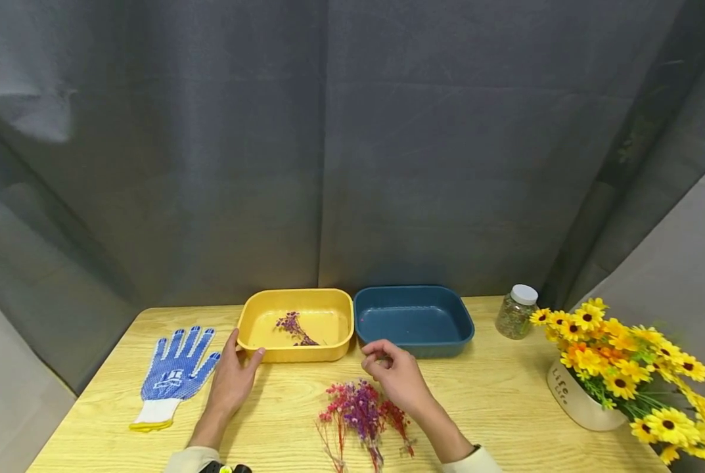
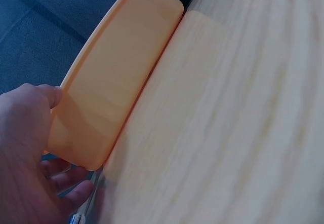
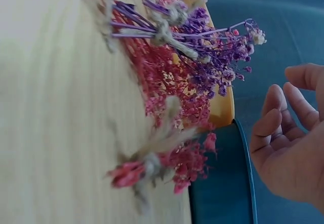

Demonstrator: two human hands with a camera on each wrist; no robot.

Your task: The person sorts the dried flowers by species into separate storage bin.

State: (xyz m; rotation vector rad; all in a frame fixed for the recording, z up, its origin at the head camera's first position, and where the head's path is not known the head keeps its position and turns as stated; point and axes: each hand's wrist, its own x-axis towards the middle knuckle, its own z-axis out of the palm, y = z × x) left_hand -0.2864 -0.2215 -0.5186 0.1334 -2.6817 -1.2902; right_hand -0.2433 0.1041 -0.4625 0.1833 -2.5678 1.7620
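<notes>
My left hand point(image 1: 232, 378) holds the front left corner of a yellow plastic box point(image 1: 295, 355), thumb at the front wall and fingers round the left side. In the left wrist view the thumb touches the box wall point(image 2: 111, 77). A small purple dried-flower sprig point(image 1: 293, 326) lies inside the box. My right hand point(image 1: 390, 374) hovers in front of a dark blue box point(image 1: 437, 350), fingers loosely bent around nothing. Just below it lie tied bunches of dried flowers, purple point(image 1: 362, 414) in the middle with pink ones point(image 1: 395, 418) beside it; twine binds the purple stems point(image 3: 147, 30).
A blue-and-white work glove point(image 1: 175, 374) lies left of the yellow box. Toward the right stand a white-lidded jar point(image 1: 514, 315) and a cream pot point(image 1: 583, 401) of yellow flowers point(image 1: 618, 368). A dark curtain point(image 1: 387, 164) hangs behind the wooden table point(image 1: 482, 401).
</notes>
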